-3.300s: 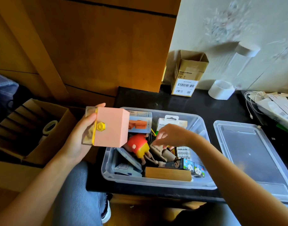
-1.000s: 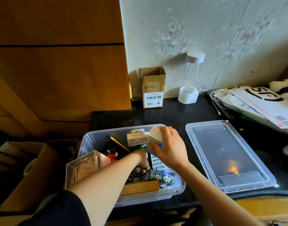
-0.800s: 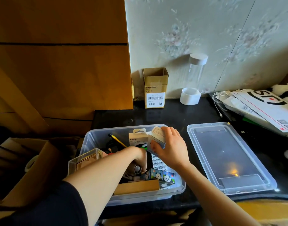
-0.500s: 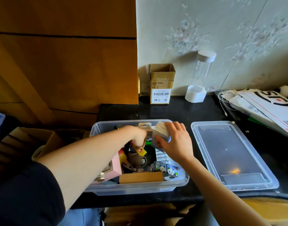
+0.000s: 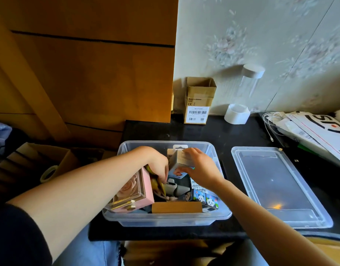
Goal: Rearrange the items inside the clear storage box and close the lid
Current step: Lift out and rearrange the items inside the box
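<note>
The clear storage box (image 5: 165, 220) stands open on the black table, packed with small items. Its clear lid (image 5: 276, 187) lies flat to the right. A pink box with a clear rose window (image 5: 134, 191) stands at the box's left side. A wooden block (image 5: 177, 207) and panda cubes (image 5: 203, 198) lie along the front. My right hand (image 5: 200, 169) holds a small white and blue carton (image 5: 181, 162) tilted above the middle. My left hand (image 5: 157, 164) reaches down among the items, fingers closed on a yellow figure (image 5: 156, 186); the grip is partly hidden.
An open brown cardboard box (image 5: 199, 100) and a clear tube on a white base (image 5: 240, 104) stand against the wall. Papers and a white cable (image 5: 309, 129) lie at the right. An open carton with a tape roll (image 5: 49, 172) sits left, below table level.
The pink box went from my left hand into the box's left side. My left hand moved deeper among the items. My right hand keeps hold of the small carton.
</note>
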{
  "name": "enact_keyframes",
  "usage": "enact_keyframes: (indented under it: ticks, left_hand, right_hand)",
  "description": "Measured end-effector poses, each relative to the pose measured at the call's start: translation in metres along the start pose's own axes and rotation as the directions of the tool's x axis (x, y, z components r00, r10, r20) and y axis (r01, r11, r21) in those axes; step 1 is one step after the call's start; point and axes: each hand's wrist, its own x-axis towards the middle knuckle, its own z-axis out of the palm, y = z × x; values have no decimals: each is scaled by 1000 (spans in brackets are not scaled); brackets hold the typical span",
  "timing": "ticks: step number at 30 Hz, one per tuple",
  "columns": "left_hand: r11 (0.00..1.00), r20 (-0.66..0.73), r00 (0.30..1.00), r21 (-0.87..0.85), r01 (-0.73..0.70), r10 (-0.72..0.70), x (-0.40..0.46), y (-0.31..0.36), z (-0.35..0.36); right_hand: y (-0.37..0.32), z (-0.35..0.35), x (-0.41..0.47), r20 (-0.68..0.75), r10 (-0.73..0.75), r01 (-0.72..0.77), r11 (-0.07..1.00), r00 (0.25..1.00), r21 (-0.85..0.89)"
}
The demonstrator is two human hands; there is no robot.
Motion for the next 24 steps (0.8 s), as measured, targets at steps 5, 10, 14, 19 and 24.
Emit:
enact_keyframes:
  ticks: [5, 10, 14, 19, 24]
  left_hand:
    - [995, -173, 985, -98, -23, 6, -10, -6, -7]
    - [987, -294, 956, -149, -59, 13, -9, -6, -7]
    - [988, -309, 951, -138, -71, 26, -4, -1, -6]
    - [993, -299, 953, -96, -69, 38, -1, 1, -5]
    - [991, -278, 960, -112, -68, 34, -6, -1, -4]
  right_hand:
    - [-1, 12, 2, 8, 8, -7, 997, 1000, -71]
    - [2, 15, 3, -4, 49, -49, 998, 999, -48]
    - [4, 11, 3, 18, 41, -39, 991, 999, -127]
    - [-4, 8, 6, 88, -24, 52, 941, 996, -334]
    - [-6, -9, 7, 88, 29, 5, 931, 996, -365]
